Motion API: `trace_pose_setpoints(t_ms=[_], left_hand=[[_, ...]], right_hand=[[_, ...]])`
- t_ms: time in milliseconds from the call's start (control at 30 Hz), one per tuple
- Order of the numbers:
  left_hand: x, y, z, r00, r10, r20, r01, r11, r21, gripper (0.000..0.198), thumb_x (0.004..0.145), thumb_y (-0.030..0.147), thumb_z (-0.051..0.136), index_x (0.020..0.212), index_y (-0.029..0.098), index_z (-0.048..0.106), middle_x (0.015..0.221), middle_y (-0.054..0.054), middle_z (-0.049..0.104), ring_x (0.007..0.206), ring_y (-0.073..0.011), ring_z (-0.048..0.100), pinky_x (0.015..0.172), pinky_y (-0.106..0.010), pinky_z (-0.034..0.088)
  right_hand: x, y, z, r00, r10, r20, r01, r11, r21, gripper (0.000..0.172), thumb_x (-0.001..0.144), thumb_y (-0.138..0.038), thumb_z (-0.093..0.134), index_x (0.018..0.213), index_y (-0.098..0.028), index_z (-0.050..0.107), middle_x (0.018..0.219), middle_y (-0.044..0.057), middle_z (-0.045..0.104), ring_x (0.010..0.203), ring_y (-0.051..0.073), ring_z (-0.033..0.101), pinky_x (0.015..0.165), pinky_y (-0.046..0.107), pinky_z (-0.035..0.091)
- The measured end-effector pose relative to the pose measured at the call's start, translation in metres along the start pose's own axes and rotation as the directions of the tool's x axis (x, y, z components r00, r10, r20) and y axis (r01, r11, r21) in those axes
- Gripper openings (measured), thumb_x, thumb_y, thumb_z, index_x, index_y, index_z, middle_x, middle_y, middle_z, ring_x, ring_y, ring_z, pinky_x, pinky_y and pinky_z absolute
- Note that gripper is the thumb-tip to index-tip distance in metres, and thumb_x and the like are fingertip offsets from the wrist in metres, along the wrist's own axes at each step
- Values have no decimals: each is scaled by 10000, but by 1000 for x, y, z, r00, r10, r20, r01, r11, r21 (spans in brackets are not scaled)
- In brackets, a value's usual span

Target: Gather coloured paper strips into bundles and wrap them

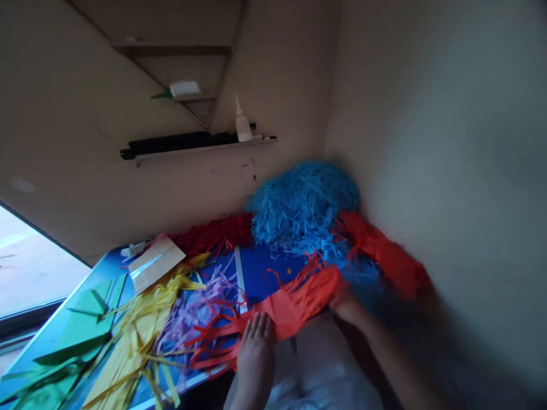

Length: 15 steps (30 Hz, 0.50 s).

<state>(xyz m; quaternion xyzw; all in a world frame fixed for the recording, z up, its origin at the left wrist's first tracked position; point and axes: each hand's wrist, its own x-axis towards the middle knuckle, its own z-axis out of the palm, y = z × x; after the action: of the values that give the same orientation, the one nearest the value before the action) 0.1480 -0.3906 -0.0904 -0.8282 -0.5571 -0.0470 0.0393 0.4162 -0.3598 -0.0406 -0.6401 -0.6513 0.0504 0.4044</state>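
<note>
When followed from left to right along the glossy blue desk [269,263], begins with bright green paper sheets and strips [83,313], then passes to yellow paper strips [141,324], just beside a flat beige rectangular sheet with a shiny streak [156,265]. Too blurred there to read any print. Above, shows a white plastic bottle with a green nozzle [184,88], lying sideways, and farther right a white plastic bottle with a pointed tip [243,127], standing upright; too dim to read any labels. Continues with thin lilac paper strips [200,307] and, behind, dark red fringed paper [217,232]. Next has the left hand [256,346] laid flat, fingers extended, on an orange-red fringed paper sheet [284,313], spread at the desk's near edge and over the lap [320,356]. Beyond, shows a big heap of blue fringed paper [303,199]. Has the right hand [344,302] at the orange-red sheet's right end, apart from the left; cannot tell, through blur, whether clamped. Ends with a red fringed paper bundle [393,259] by the right wall [448,142].
</note>
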Motion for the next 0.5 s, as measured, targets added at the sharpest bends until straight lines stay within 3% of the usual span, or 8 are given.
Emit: trace_pose_setpoints(t_ms=[100,167,200,233,267,333,400,500], left_hand=[[6,13,3,1000,-13,23,15,996,-86,589,795,-23,411,1316,180,596,1399,-106,575,1337,-250,495,1130,-446,368],[8,17,-3,999,-32,7,33,991,-130,556,823,4,413,1310,194,603,1388,-108,587,1328,-264,503,1138,-501,333],[9,19,-6,999,-40,-1,39,988,-150,539,835,20,417,1304,205,609,1382,-103,595,1317,-269,512,1140,-523,317],[10,21,-8,999,-49,-10,47,985,-164,521,841,35,427,1287,219,623,1370,-95,608,1301,-271,527,1141,-538,303],[11,22,-8,998,-52,-22,48,984,-173,503,842,52,444,1268,235,638,1356,-87,621,1289,-273,538,1144,-545,290],[12,23,-5,999,-24,-45,15,984,-180,481,833,88,486,1245,269,655,1341,-69,636,1284,-269,542,1154,-531,274],[11,20,5,997,-7,-77,-7,984,-178,462,817,100,508,1200,286,685,1312,-60,657,1271,-260,556,1163,-500,270],[10,13,21,991,-39,-130,17,986,-164,464,794,68,489,1142,273,717,1258,-62,691,1222,-254,596,1165,-488,267]], right_hand=[[-12,38,-44,963,47,-264,-60,997,-41,355,974,-350,427,1255,-211,594,1080,134,684,1033,295,647,889,503,526],[-31,31,-50,917,-13,-398,-14,998,-64,369,960,-369,464,1255,-184,587,1107,163,678,1053,308,639,931,512,497],[-42,18,-45,934,-100,-344,83,994,-64,376,942,-379,512,1261,-193,585,1130,160,677,1071,307,633,966,509,476],[-51,0,-35,958,-221,-182,220,975,-28,387,929,-382,549,1280,-221,578,1162,142,677,1098,294,627,1015,495,448],[-57,-18,-22,927,-370,65,368,929,52,467,912,-419,577,1343,-245,540,1224,124,665,1142,294,611,1084,506,385],[-57,-47,7,818,-456,350,416,890,187,655,873,-508,622,1446,-248,437,1343,108,606,1229,300,560,1171,530,247],[-41,-54,29,787,-414,458,367,910,193,647,900,-519,588,1463,-249,417,1393,96,570,1286,293,515,1191,552,170],[-9,-27,33,881,-245,405,268,963,0,458,954,-454,522,1358,-241,550,1366,103,592,1308,306,491,1160,627,161]])
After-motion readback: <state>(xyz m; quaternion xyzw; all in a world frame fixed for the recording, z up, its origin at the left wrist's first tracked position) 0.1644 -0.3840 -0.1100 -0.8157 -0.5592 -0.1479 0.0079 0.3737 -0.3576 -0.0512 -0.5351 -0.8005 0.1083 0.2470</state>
